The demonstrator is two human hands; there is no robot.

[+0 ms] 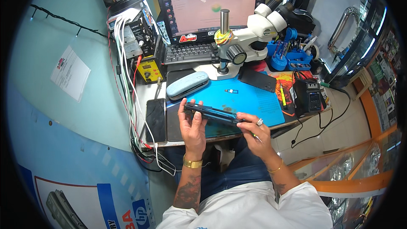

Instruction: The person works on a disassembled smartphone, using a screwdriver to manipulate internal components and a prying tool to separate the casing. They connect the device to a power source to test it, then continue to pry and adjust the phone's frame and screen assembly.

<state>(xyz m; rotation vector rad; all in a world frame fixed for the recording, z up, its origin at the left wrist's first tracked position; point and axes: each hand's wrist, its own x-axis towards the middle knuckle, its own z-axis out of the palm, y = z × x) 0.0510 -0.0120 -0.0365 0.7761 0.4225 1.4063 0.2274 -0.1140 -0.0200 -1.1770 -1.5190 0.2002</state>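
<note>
Over the front edge of the bench, a dark phone (pixel 215 114) is held tilted, seen mostly along its edge, with a bluish shine on one face. My left hand (pixel 193 124) is closed round its left end, thumb on the near side. At the right end, the fingers of my right hand (pixel 255 135) pinch the phone's edge. A thin light-tipped tool (pixel 257 138) also pokes out of my right hand; its kind cannot be made out. Beneath lies a blue work mat (pixel 265 112) bearing a small dark part (pixel 231 90).
A pale blue case (pixel 188 85) and a microscope (pixel 231 55) stand behind. A second phone (pixel 156 121) lies left, near loose white cables (pixel 135 85). At right are a dark flat panel (pixel 257 79), a yellow pen-like tool (pixel 283 96) and a black device (pixel 308 97).
</note>
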